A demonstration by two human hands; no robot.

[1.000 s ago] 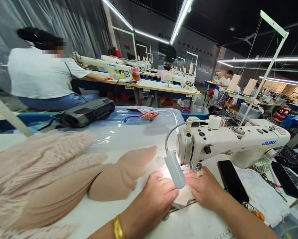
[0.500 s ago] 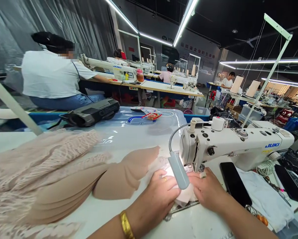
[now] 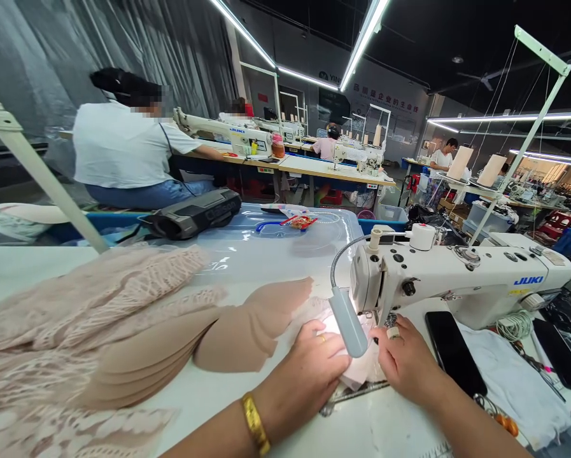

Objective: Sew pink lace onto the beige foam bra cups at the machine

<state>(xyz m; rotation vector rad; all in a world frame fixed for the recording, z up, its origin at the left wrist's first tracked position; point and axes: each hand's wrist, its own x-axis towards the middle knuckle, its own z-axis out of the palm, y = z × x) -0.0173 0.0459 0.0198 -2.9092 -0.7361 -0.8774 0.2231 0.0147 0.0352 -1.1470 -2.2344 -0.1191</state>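
Observation:
A white JUKI sewing machine [image 3: 466,270] stands at the right, its needle area lit by a grey gooseneck lamp [image 3: 348,323]. Pale, thin fabric [image 3: 356,372] lies under the machine head. My left hand [image 3: 309,362] presses and grips this fabric with bent fingers, left of the needle; the lamp hides some fingertips. Close to the presser foot, on the right, my right hand [image 3: 404,359] has its fingers curled; whatever they hold is hidden. Left of my hands lie fanned beige cup-shaped pieces [image 3: 240,340] and pale lace fabric [image 3: 123,292].
A black phone [image 3: 454,350] and a white cloth [image 3: 509,375] lie right of my right hand. Behind the lace are a dark speaker-like device [image 3: 194,213] and a clear plastic sheet or lid [image 3: 266,254]. A co-worker [image 3: 127,140] sits at another machine.
The view has swung slightly left, so the scene sits farther right. My right hand's fingers have shifted slightly beside the presser foot. My left hand remains on the fabric.

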